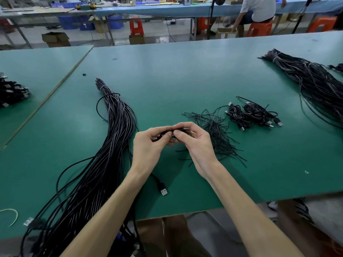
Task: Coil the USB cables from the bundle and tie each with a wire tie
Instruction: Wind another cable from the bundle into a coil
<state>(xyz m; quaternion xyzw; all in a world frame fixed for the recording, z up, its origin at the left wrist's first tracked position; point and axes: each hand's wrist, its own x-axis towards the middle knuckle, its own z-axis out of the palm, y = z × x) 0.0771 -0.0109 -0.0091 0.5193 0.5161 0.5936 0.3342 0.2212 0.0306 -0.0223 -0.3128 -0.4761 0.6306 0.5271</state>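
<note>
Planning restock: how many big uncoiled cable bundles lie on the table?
2: a bundle at centre-left, a bundle at far right. Cable ends at the right edge may belong to a third.

I can read no text, brand or number anywhere in this view. The pale sticker on the blue bin (87, 25) under the far bench is too small to make out, and so is the white label on the cardboard box (225, 33) on the floor. The USB plug (164, 191) on the tabletop (185, 71) shows no legible mark.
</note>
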